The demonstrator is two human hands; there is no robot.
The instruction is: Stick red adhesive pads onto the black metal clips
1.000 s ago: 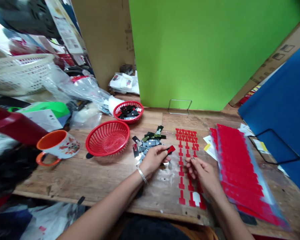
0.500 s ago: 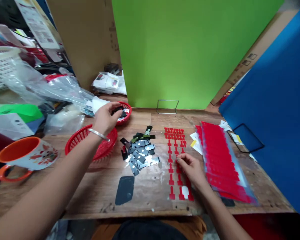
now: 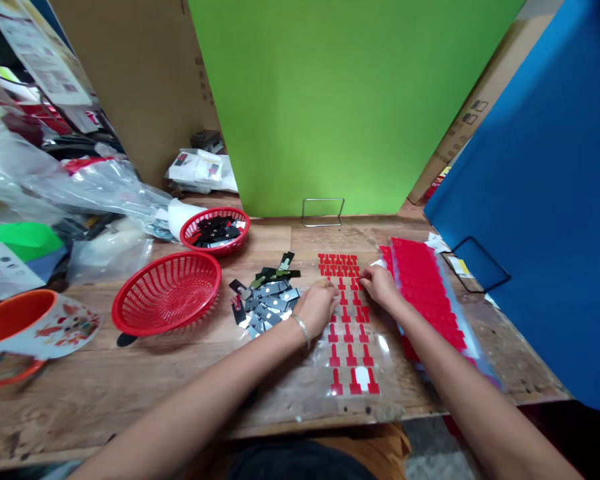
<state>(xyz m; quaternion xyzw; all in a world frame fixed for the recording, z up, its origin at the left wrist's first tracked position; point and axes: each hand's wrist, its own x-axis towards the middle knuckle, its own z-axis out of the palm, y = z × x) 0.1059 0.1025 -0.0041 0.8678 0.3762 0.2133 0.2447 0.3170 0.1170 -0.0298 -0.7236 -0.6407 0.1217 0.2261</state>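
Observation:
A clear sheet of red T-shaped stickers (image 3: 350, 333) lies on the wooden table in front of me. My left hand (image 3: 320, 308) rests on the sheet's left edge, fingers curled, beside a pile of small black and silver parts (image 3: 267, 297). My right hand (image 3: 379, 285) pinches at a sticker near the top rows of the sheet. What the left fingers hold, if anything, is hidden.
An empty red basket (image 3: 166, 292) sits left of the pile; a smaller red basket (image 3: 215, 230) behind it holds black parts. A stack of red sticker sheets (image 3: 430, 300) lies to the right, an orange mug (image 3: 25, 327) at far left. Green and blue boards stand behind.
My left hand came back from the small red basket to the sticker sheet's left edge. My right hand moved up the sheet toward the top rows. The camera turned left.

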